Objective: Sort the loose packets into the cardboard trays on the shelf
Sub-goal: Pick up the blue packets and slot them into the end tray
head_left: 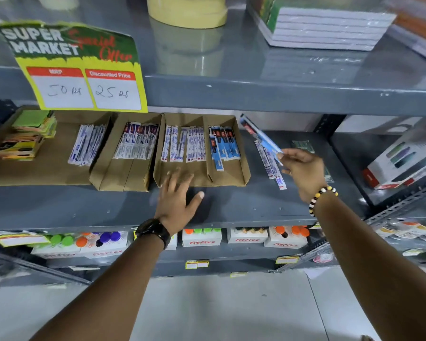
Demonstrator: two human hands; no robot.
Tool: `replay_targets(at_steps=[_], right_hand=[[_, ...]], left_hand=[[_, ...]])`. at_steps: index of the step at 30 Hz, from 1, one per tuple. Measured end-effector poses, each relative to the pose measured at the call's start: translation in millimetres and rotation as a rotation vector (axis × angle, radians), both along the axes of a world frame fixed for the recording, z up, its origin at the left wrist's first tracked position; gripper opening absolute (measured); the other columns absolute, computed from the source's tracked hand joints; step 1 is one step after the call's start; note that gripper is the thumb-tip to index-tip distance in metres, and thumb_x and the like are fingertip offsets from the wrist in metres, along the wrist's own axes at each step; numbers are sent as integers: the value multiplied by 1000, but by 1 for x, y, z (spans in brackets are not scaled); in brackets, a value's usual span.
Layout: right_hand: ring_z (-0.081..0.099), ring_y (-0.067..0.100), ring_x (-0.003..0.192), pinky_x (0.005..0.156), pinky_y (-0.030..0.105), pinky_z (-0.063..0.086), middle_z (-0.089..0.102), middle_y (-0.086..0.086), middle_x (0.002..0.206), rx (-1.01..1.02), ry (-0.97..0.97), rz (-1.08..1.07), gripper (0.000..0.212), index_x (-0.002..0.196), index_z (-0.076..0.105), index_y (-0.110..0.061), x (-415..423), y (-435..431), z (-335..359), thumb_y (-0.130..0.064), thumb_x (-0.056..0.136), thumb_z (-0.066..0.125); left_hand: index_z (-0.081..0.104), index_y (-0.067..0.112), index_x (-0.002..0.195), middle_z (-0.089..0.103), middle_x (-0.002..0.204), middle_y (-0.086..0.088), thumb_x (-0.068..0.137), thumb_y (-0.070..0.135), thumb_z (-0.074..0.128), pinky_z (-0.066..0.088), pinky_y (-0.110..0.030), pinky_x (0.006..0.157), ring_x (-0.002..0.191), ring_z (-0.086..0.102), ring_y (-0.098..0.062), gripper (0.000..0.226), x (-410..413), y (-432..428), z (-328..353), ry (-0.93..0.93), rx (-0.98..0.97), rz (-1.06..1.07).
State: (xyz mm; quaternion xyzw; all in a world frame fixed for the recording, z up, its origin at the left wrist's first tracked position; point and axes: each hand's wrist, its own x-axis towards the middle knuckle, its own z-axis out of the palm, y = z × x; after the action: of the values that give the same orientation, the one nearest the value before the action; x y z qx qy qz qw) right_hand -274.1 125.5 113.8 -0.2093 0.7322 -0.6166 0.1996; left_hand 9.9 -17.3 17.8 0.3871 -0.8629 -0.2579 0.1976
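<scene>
My right hand (303,168) holds a blue packet (258,135) raised above the grey shelf, to the right of the trays. Under it lie two or three loose white packets (271,163) on the shelf. My left hand (177,200) is spread open over the front edge of the right cardboard tray (241,175), which has two compartments: white packets (183,146) in the left one and blue packets (223,146) in the right one. A middle tray (123,175) holds red-and-white packets (138,141). Further left, white-and-blue packets (86,146) lie on flat cardboard (35,168).
A yellow-green price sign (84,70) hangs from the upper shelf edge. Stacks of coloured pads (27,136) sit at the far left, a white box (403,158) at the right. The lower shelf holds white boxes with coloured caps (202,237). A dark green packet (303,145) lies behind my right hand.
</scene>
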Motion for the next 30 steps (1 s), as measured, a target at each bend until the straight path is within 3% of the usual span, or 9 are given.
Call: replay_targets(at_steps=[2,4,9,13,18,24,30], right_hand=[[65,13,70,66,24,56,73,5,87,-48,-63,104,10,92,76,-19,9,5,5,-11,88,74],[63,16,70,65,24,57,71,10,88,-70,-111,189,11,99,76,-13,18,6,8,-9,89,72],[66,16,70,65,23,58,75,4,78,-38,-187,344,11,87,80,-16,38,10,11,-8,87,73],[66,15,70,64,21,56,74,8,80,-7,-188,440,15,85,81,-17,46,14,13,-6,88,71],[61,17,71,64,21,55,68,22,89,45,-155,485,12,98,76,-9,53,19,15,-6,88,71],[60,18,71,63,21,56,69,25,93,55,-171,499,12,96,77,-8,58,25,19,-7,85,74],[64,17,71,63,20,56,72,17,88,40,-213,495,9,92,77,-9,58,30,21,-7,84,75]], left_hand=[[41,35,146,34,154,-1,94,55,55,33,-36,109,137,34,-14,57,-2,0,20,192,244,30],[46,40,141,42,147,5,95,52,57,40,-26,98,127,46,-6,49,-6,0,38,377,454,39],[60,35,129,60,132,15,92,45,65,54,-30,87,114,64,-9,39,-10,-1,67,737,834,96],[67,38,113,71,120,6,90,40,70,56,-30,78,102,71,-12,24,-3,-1,72,745,845,80],[72,27,104,77,93,5,93,22,68,56,-26,69,85,71,-9,12,9,6,75,721,790,95],[74,20,99,76,91,0,91,19,70,54,-24,66,77,69,-7,9,17,17,78,700,800,128],[76,22,100,79,94,0,88,26,75,54,-24,67,84,70,-8,12,23,22,74,679,843,160]])
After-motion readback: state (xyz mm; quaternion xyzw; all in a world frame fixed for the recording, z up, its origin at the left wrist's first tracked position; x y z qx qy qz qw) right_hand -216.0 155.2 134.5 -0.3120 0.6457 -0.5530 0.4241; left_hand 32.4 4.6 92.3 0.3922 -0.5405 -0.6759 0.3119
